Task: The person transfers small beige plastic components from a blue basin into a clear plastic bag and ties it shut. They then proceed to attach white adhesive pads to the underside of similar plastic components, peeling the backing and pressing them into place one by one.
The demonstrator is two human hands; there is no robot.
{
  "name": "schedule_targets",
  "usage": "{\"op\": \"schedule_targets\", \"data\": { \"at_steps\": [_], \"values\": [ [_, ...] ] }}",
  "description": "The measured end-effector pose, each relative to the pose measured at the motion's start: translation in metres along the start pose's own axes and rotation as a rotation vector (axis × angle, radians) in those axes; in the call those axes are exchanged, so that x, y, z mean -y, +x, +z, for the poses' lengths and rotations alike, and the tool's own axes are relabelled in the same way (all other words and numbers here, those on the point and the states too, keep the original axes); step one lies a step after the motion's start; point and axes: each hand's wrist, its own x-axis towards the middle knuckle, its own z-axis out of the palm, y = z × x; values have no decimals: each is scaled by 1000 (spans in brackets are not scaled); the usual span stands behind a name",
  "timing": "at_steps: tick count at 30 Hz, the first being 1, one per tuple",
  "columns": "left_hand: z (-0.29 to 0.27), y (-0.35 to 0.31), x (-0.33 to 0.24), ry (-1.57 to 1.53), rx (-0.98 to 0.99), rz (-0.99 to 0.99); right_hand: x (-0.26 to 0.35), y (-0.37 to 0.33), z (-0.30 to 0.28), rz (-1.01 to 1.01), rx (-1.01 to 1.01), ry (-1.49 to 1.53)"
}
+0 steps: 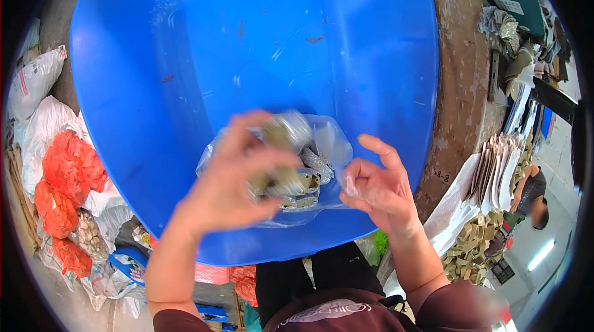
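A clear plastic bag (pixel 334 137) lies in the near end of a big blue tub (pixel 266 53). Inside it are several small glittery silver and olive-tan pieces (pixel 317 165), whose exact kind I cannot make out. My right hand (pixel 387 193) pinches the bag's right edge between thumb and fingers, with the index finger raised. Over the bag's mouth, my left hand (pixel 226 177) is smeared by motion. Its fingers curl round a few blurred olive-tan pieces (pixel 286 131) with silvery sides. The left hand hides part of the bag.
Orange plastic bags (pixel 71 168) and white sacks (pixel 37 81) crowd the floor at left. A worn brown board (pixel 461 60) borders the tub's right side. Beyond it stand stacked sheets (pixel 495 171) and a heap of tan pieces (pixel 473 245). Another person (pixel 532 196) is at far right.
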Motion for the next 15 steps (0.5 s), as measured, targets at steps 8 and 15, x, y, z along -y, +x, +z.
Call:
{"op": "schedule_targets", "data": {
  "at_steps": [8, 15],
  "values": [
    [83, -30, -18, 502, 117, 157, -3, -39, -2, -16, 35, 142],
    [75, -72, -5, 766, -615, -160, 4, -48, 7, 78, -253, -461]
  ]
}}
